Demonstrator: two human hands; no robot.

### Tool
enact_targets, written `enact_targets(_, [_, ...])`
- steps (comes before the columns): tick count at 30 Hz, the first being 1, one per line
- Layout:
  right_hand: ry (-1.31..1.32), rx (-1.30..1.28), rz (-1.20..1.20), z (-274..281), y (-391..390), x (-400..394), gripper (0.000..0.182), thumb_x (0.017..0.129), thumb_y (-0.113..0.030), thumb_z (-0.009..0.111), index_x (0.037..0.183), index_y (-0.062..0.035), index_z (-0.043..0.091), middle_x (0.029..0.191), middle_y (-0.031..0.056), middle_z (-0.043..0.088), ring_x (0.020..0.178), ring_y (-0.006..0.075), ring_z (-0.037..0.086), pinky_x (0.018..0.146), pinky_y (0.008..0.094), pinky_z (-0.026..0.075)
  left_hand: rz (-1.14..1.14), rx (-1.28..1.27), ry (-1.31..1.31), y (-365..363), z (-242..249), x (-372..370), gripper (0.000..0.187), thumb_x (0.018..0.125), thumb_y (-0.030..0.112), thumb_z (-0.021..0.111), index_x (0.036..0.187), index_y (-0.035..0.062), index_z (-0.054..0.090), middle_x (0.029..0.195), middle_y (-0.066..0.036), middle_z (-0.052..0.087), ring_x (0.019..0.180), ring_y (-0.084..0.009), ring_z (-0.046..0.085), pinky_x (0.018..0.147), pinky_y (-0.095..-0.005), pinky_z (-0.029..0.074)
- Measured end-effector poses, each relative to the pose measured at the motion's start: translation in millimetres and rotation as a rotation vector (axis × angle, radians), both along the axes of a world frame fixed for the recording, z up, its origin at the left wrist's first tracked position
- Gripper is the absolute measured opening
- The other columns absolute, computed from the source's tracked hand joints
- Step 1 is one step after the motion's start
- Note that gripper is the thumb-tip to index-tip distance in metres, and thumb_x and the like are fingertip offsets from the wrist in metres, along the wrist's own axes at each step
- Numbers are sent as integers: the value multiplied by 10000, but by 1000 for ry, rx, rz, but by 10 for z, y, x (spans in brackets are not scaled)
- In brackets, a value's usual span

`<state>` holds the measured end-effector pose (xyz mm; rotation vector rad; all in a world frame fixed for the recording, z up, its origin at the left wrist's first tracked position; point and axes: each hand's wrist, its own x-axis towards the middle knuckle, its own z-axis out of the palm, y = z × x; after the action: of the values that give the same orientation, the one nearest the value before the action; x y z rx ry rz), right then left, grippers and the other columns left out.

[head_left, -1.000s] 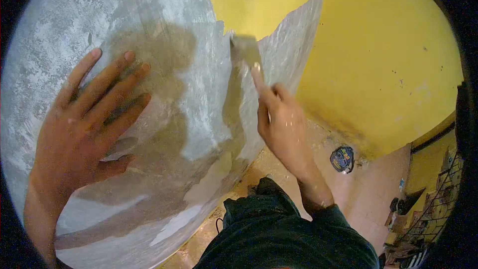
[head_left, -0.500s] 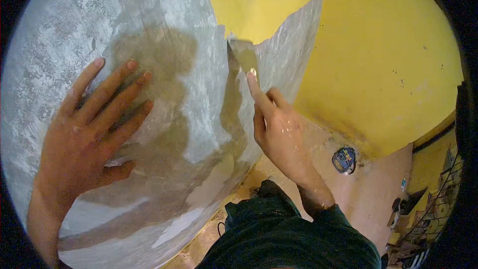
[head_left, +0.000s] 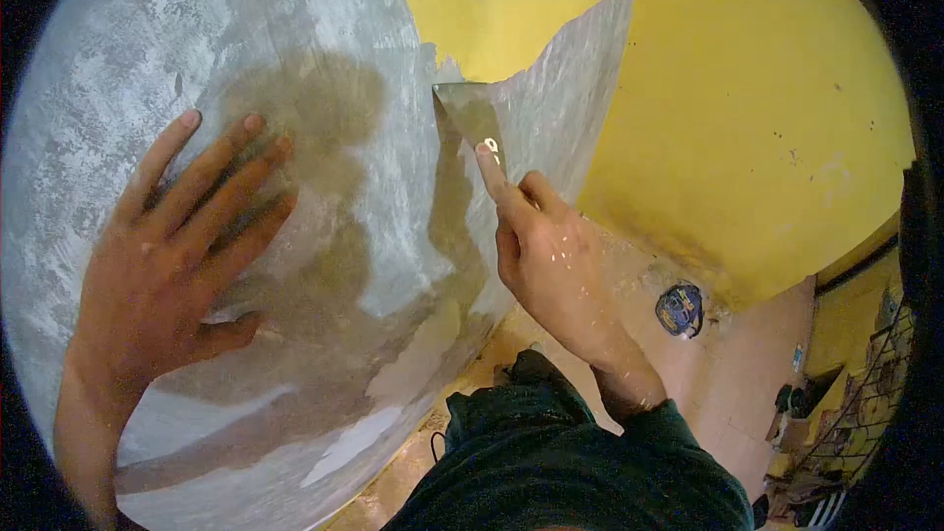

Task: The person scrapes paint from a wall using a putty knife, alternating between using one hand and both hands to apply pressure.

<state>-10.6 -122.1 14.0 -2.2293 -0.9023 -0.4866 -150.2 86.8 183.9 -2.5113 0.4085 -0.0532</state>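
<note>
My left hand (head_left: 182,256) lies with its fingers spread against the grey, scraped wall (head_left: 383,206). My right hand (head_left: 556,256) is closed around a scraper (head_left: 472,108), its index finger stretched along the blade's back. The wide blade's edge touches the wall just under the ragged border of the yellow paint (head_left: 482,10). Most of the scraper's handle is hidden inside the right hand. Shadows of the hands and the scraper fall on the grey surface.
More yellow wall (head_left: 737,128) adjoins on the right. Below it, a dark blue object with yellow markings (head_left: 679,310) rests on the floor (head_left: 649,354). A wire rack (head_left: 870,383) with assorted items stands at the lower right.
My right hand and the scraper have moved slightly left, and the blade now looks flatter along the paint border. My left hand stays in the same place on the wall.
</note>
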Motion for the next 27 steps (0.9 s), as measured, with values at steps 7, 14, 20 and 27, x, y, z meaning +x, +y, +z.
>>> enact_targets(7, [-40,-19,-53,45,4,101,596,798,51,527,1363,-125,461,800,183,516,686,355,562,617,447,467,-23,28,-28,1,3,-4,937,414,336,793,1284,122,520,1424,-105,413,1381,-312,281,1165,-518,141])
enact_targets(14, [-28,-34,-70,-81,-58,121,599,789,16,539,1358,-155,460,841,181,538,689,364,585,611,450,493,-24,12,-8,-7,-1,-1,913,436,346,797,1277,120,526,1422,-103,415,1381,-311,280,1168,-518,131])
enact_targets(20, [-54,-47,-107,41,-123,156,602,795,15,538,1365,-159,454,839,184,535,710,369,584,627,448,494,-14,25,-20,-3,3,6,925,425,350,794,1279,120,525,1432,-104,403,1385,-308,271,1170,-515,127])
enact_targets(27, [54,67,-114,-222,36,178,651,791,-3,540,1405,-149,380,878,203,531,736,388,593,622,463,507,-16,47,-40,1,-36,-5,910,438,347,784,1282,124,525,1428,-110,409,1381,-306,285,1162,-524,149])
